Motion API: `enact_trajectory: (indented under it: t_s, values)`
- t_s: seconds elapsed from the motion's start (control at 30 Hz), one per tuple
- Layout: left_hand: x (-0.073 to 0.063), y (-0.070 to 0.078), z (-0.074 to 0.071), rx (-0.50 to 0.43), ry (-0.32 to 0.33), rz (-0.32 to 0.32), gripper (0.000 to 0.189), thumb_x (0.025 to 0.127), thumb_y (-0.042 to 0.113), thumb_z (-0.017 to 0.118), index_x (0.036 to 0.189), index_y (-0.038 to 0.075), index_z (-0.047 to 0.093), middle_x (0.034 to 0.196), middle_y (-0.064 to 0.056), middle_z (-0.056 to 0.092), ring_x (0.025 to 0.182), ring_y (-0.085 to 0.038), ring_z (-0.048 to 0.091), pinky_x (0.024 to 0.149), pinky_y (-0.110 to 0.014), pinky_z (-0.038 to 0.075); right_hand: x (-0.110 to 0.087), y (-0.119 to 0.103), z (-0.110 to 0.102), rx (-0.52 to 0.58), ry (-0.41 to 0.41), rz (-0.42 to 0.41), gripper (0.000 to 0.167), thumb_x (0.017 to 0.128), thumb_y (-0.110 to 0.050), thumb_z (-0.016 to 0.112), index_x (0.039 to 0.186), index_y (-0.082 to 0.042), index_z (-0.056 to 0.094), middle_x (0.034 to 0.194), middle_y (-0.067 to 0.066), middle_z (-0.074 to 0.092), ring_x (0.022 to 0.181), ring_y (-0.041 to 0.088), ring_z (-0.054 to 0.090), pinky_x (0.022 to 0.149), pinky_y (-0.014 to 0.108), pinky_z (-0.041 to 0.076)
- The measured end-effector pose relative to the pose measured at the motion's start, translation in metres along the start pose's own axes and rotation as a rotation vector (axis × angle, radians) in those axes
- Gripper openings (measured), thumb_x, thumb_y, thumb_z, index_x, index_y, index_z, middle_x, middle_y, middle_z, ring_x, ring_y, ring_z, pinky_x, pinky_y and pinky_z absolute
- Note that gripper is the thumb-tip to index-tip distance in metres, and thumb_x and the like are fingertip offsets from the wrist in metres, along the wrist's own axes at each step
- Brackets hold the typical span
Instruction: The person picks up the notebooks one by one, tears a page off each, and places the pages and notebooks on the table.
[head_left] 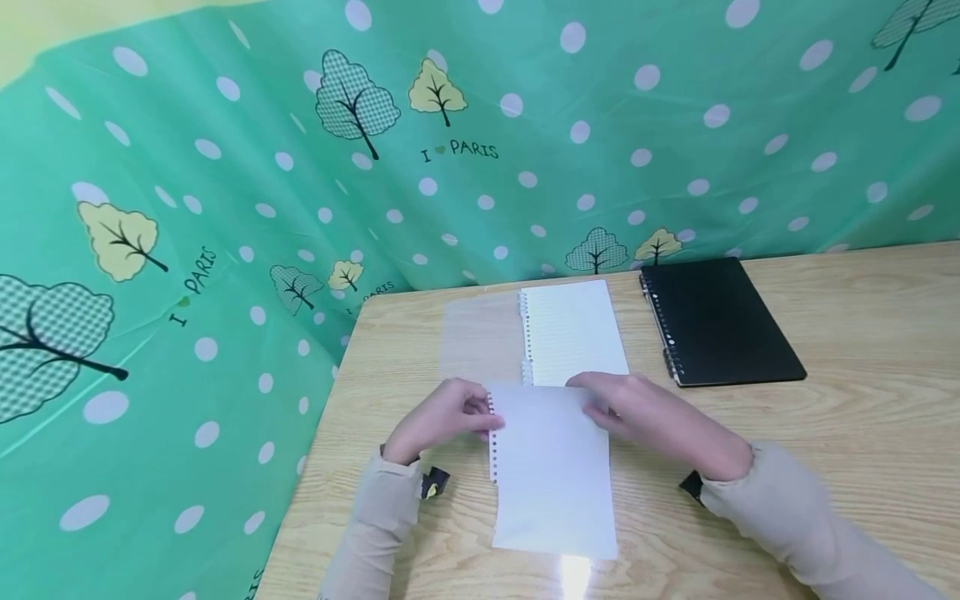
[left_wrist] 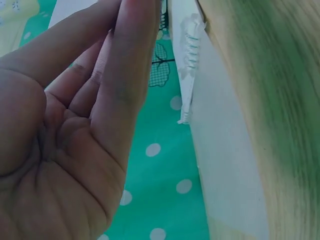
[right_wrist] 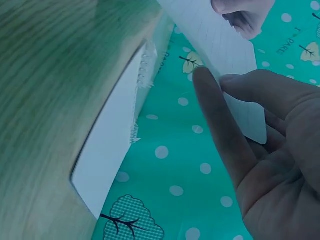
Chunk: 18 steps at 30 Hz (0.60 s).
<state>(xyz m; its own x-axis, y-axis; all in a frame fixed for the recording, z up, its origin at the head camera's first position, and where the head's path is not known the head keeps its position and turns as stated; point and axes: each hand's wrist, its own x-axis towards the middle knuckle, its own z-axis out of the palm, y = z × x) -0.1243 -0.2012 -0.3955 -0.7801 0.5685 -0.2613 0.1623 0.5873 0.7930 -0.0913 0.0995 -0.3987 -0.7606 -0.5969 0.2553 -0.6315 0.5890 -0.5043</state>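
A loose white sheet of hole-punched paper [head_left: 555, 475] is held up in front of the body, its row of holes on the left. My left hand [head_left: 453, 414] pinches the punched edge near the top corner between thumb and fingers. On the opposite side, my right hand [head_left: 637, 417] grips the upper right edge. The right wrist view shows the lined paper [right_wrist: 220, 45] passing between thumb and forefinger. Just beyond the sheet lies an open ring-bound notebook [head_left: 573, 325], its lined pages to the right of the white rings and its translucent cover [head_left: 480, 337] folded out left.
A black ring-bound notebook [head_left: 720, 321] lies shut on the wooden table [head_left: 862, 350], right of the open one. Behind and to the left hangs a green cloth [head_left: 480, 167] with white dots and printed trees. Light glares off the table near the front.
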Motion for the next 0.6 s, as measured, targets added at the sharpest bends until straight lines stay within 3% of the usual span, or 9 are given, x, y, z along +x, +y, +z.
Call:
enact_trajectory:
  t_s: [0.33,0.6]
  values:
    - [0.007,-0.006,0.011,0.059,-0.016,-0.070,0.016,0.085,0.010,0.077,0.078,0.004,0.064,0.071,0.000,0.069,0.062,-0.014,0.068,0.061,-0.024,0.057,0.001,0.006,0.013,-0.012,-0.097,0.071,0.029,0.092,0.000,0.065,0.121,0.000,0.065,0.113,0.009,0.071,0.100,0.018,0.069,0.086,0.036,0.059]
    - [0.011,-0.007,0.019,0.075,-0.016,-0.116,0.016,0.083,0.006,0.079,0.079,0.002,0.064,0.070,-0.002,0.068,0.058,-0.016,0.069,0.062,-0.022,0.056,0.001,0.011,0.022,-0.038,-0.150,0.116,0.033,0.091,-0.002,0.068,0.123,0.000,0.064,0.118,0.011,0.070,0.107,0.023,0.068,0.092,0.040,0.056]
